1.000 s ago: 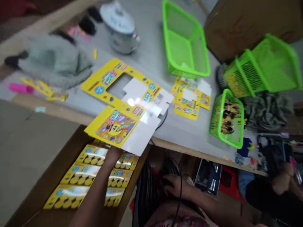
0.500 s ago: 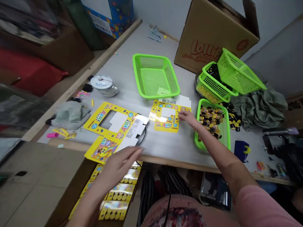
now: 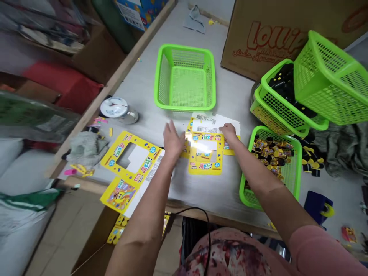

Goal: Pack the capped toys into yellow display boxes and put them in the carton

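Observation:
A flat yellow printed box blank [image 3: 205, 165] with a cut-out window and a white flap lies overlapping other yellow and white blanks [image 3: 231, 124] in the middle of the table. My right hand [image 3: 229, 132] has its fingers closed at the right edge of the top blank. To the left of these blanks, my left hand [image 3: 174, 142] is open with fingers spread and holds nothing. Farther left, another yellow box blank [image 3: 106, 163] lies flat, its front part overhanging the table edge and partly covered by my left forearm.
A green basket [image 3: 213, 82] stands behind the blanks. At right, another green basket [image 3: 296, 172] holds small black-capped pieces, near stacked baskets [image 3: 290, 132] and a cardboard carton [image 3: 240, 57]. A lidded white cup [image 3: 115, 109] and a grey cloth [image 3: 87, 147] are at left.
My left hand has moved forward from the table's front edge to beside the middle blanks. The top blank has shifted, with my right hand still at its edge. The camera view has shifted.

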A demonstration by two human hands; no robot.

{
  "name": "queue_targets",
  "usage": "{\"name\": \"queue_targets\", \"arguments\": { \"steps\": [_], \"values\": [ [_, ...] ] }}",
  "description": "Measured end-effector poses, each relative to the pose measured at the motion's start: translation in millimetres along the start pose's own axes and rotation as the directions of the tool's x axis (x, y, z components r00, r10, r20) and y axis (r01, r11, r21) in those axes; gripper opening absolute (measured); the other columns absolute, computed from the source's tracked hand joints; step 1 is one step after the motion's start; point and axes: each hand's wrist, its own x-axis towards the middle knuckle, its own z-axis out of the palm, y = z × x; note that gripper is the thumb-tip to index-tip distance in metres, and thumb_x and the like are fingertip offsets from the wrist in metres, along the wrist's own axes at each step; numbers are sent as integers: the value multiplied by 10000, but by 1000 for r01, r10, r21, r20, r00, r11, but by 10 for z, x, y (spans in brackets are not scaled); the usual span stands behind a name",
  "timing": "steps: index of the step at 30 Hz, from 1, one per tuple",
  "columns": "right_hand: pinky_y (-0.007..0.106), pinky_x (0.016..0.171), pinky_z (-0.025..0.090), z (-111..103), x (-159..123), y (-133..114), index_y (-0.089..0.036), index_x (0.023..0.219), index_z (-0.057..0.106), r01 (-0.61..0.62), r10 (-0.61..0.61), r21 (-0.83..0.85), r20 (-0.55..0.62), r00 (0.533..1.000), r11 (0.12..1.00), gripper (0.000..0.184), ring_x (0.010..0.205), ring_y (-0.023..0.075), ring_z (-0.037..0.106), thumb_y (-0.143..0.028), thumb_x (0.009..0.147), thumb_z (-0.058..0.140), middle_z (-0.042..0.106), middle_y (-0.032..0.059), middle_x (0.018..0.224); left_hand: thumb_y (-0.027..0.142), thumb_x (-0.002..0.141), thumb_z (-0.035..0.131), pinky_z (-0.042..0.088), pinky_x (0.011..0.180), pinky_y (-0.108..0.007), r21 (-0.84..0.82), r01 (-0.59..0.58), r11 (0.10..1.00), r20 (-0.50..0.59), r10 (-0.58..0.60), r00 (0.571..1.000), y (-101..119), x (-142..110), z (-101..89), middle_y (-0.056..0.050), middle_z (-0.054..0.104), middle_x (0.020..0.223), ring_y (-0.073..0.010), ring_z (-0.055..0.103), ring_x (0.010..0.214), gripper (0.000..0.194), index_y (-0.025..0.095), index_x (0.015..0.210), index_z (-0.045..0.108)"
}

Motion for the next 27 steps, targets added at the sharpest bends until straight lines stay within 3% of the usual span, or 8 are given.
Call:
{"name": "queue_targets", "arguments": {
  "steps": [4,10,17,21,23,24,26,27],
  "values": [
    [324,954,553,-6,-58,-102,-103,1325,594,-42,45,-65,48,998,997,525,1169,267,690,-233,823,672,678,177,1331,295,947,625,300,1233,-501,163,-159,974,310,102,945,134,-362,266,-269,316,1646,-398,303,1539,668,33,1534,443],
    [365,878,586,-109,-154,-274,-57,1072,702,-4,29,-194,126,992,981,289,1076,329,733,-137,797,739,754,226,1097,357,974,569,277,1216,-584,252,-233,939,284,158,946,146,-496,504,-300,181,1673,-415,206,1569,727,47,1591,342],
    [400,1089,484,-617,-930,-464,-33,1091,691,312,-281,-227,160,946,922,229,1253,252,637,-205,940,684,698,191,1274,286,811,602,449,1127,-451,-506,-101,857,17,127,992,-252,-444,99,-179,615,1424,-305,582,1333,483,170,1278,640],
    [354,1157,450,-878,-1852,-409,-116,1120,696,559,-522,-155,226,823,814,196,1265,195,623,-225,960,669,722,94,1274,313,588,684,531,964,-363,-838,-212,503,-230,27,973,-379,-797,-657,-42,730,1066,-230,669,1019,473,218,1051,705],
    [346,1175,449,-938,-2322,-287,-163,1076,698,729,-695,-81,243,676,680,140,1290,185,615,-211,946,679,714,68,1311,334,508,729,545,928,-382,-826,-78,559,89,266,960,-261,-1043,-1010,-46,748,1001,-264,669,986,437,224,930,764],
    [360,1183,450,-960,-2540,-203,-175,1052,694,800,-776,-51,217,593,597,111,1314,190,604,-203,949,668,700,72,1341,357,454,768,535,966,-405,-784,-76,616,247,422,872,-178,-1165,-1142,-68,757,1063,-312,663,1058,428,225,862,785],
    [407,1190,458,-1023,-2941,9,-195,1020,676,881,-874,-39,110,473,471,75,1376,206,564,-208,974,618,658,92,1407,383,395,829,506,1035,-429,-711,-139,689,379,542,750,-50,-1373,-1298,-87,760,1135,-371,634,1167,391,242,757,791],
    [431,1188,463,-1078,-3129,134,-208,1011,666,888,-887,-55,43,459,457,82,1405,211,540,-215,990,587,640,95,1433,401,407,844,498,1052,-436,-708,-155,689,356,538,764,-42,-1450,-1326,-83,763,1141,-371,632,1181,388,250,761,792]
  ]
}}
